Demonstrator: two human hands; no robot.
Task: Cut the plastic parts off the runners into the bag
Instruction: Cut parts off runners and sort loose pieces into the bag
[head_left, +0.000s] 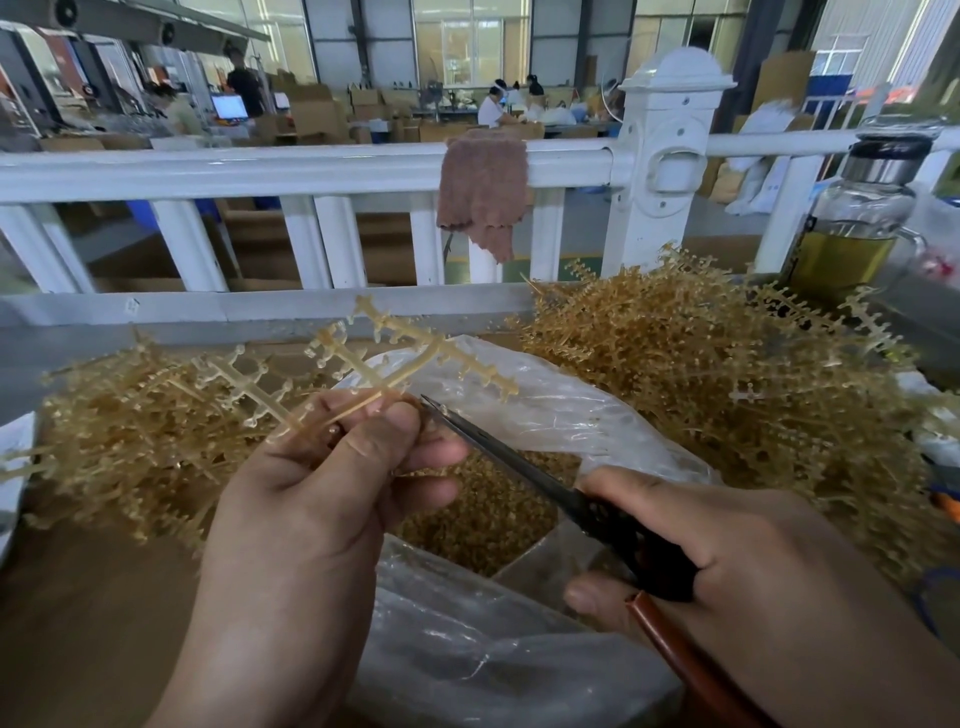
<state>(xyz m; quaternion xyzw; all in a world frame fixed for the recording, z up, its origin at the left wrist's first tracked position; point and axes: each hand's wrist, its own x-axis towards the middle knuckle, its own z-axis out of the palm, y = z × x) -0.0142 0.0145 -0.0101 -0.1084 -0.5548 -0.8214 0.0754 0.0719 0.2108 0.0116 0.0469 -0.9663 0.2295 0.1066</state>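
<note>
The right hand (717, 551) sits low and close, its fingers curled round the handles of a pair of scissors (519, 464): dark at the pivot, with one reddish-brown handle running back under the palm. The thin blades lie nearly together and slant up and to the left, their tip just beside the fingertips of the left hand (322, 478). That hand pinches an amber, translucent runner (440, 345) between thumb and curled fingers. It holds the runner by its thin stems, so the branched arms, with small parts on their tips, fan out above the mouth of a clear plastic bag (545, 410). The bag stands open between the two hands, and loose amber cut parts (483, 504) lie in a layer inside it. A heap of runners (130, 426) lies to the left of the bag and a taller heap (701, 374) to the right. Behind them runs a white railing (260, 169) with a brown cloth (483, 187) draped over its top rail. At the far right stands a glass bottle (857, 218) holding yellowish liquid.
</note>
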